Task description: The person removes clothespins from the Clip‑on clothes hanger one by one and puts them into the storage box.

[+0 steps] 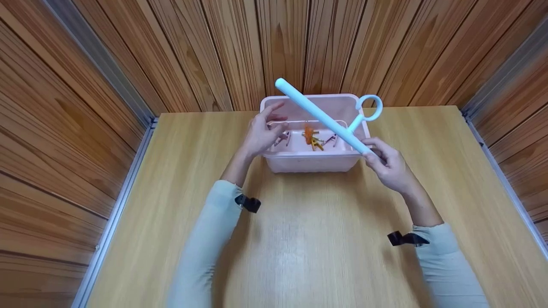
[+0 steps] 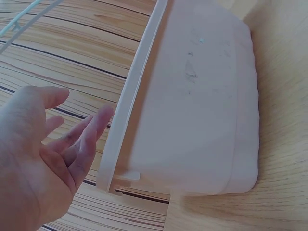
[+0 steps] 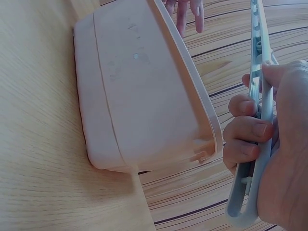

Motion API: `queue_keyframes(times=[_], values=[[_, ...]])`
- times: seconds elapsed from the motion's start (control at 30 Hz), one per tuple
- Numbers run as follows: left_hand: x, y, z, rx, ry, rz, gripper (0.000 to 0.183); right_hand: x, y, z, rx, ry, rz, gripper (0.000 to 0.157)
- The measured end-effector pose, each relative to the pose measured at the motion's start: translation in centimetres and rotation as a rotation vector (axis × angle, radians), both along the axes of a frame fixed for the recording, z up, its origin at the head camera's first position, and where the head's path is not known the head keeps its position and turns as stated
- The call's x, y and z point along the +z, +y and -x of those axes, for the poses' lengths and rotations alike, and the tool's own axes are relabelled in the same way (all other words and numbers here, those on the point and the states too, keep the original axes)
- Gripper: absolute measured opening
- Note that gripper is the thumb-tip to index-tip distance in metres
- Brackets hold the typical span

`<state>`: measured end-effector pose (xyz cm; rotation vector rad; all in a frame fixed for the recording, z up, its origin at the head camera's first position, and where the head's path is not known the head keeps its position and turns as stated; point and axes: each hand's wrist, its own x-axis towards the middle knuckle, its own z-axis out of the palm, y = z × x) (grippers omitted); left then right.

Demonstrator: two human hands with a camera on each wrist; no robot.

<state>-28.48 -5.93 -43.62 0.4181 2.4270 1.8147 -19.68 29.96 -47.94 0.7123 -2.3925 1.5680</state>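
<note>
My right hand [image 1: 390, 167] grips one end of a light blue hanger [image 1: 319, 113] with a ring-shaped hook. The hanger slants up to the left over a pale pink plastic bin [image 1: 311, 163]. In the right wrist view, my right hand's fingers wrap round the hanger's [image 3: 254, 192] two long bars. At the bin's left rim hovers my left hand [image 1: 262, 132], fingers loosely bent with nothing between them. The left wrist view has this hand [image 2: 43, 149] by the bin's rim [image 2: 130, 96]; whether a fingertip touches it I cannot tell. Several small clips [image 1: 317, 144], orange, yellow and purplish, lie inside the bin.
The bin stands at the back of a light wooden table [image 1: 295, 239], close to a wood-panelled wall [image 1: 282, 47]. Metal rails [image 1: 124, 192] run along the table's sides. A black wrist camera [image 1: 248, 203] sits on each forearm.
</note>
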Motion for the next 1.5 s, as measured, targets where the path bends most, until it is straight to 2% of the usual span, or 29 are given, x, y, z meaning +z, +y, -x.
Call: queue_keyframes(times=[0.17, 0.3, 0.53, 0.8, 1.07, 1.2, 1.5], values=[[0.0, -0.4, -0.4, -0.011, 0.06, 0.03, 0.062, -0.2, 0.1, -0.2, -0.001, -0.031, -0.012, 0.025], [0.0, -0.9, -0.5, 0.008, 0.124, 0.045, 0.059, -0.5, 0.2, -0.4, 0.01, -0.032, -0.019, 0.025], [0.3, -1.9, -0.8, 0.023, 0.14, -0.006, 0.056, -1.2, -0.1, -0.7, 0.066, -0.027, -0.001, 0.024], [0.4, -3.1, -1.1, -0.005, 0.199, 0.005, 0.055, -2.0, -0.1, -0.9, 0.113, -0.03, -0.013, 0.028], [0.6, -4.5, -1.2, 0.033, 0.179, -0.004, 0.053, -2.7, 0.4, -1.0, 0.221, -0.039, -0.034, 0.026], [0.7, -5.3, -1.0, 0.046, 0.198, -0.012, 0.052, -2.9, 0.7, -1.2, 0.266, -0.052, -0.042, 0.025], [0.7, -6.7, -1.0, 0.086, 0.196, -0.029, 0.047, -3.2, 0.9, -1.5, 0.268, -0.083, -0.105, 0.026]])
